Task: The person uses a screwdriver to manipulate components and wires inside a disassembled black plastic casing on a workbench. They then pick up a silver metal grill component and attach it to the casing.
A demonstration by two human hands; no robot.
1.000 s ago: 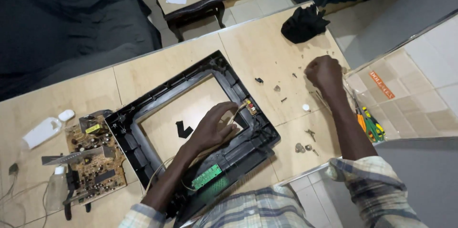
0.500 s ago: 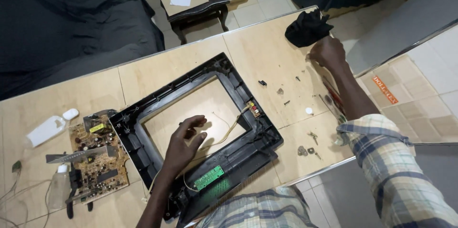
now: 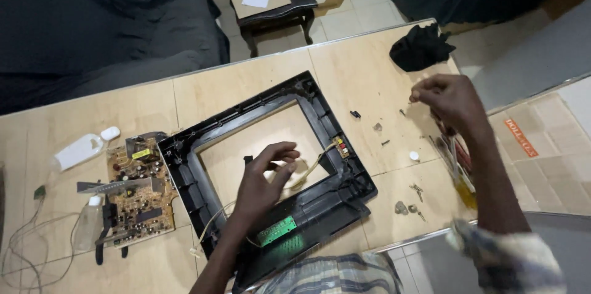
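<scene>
R hand (image 3: 446, 98) pulled back from black cloth (image 3: 420, 46), L hand (image 3: 261, 184) over frame (image 3: 320, 123)

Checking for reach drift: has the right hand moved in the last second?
Yes. The right hand moved up the table toward the black cloth, away from the screws.

L hand (image 3: 266, 178): palm down, fingers loosely curled and spread, forearm reaching in from bottom edge. R hand (image 3: 448, 100): arm extended, thumb and forefinger pinched together, other fingers curled.
</scene>
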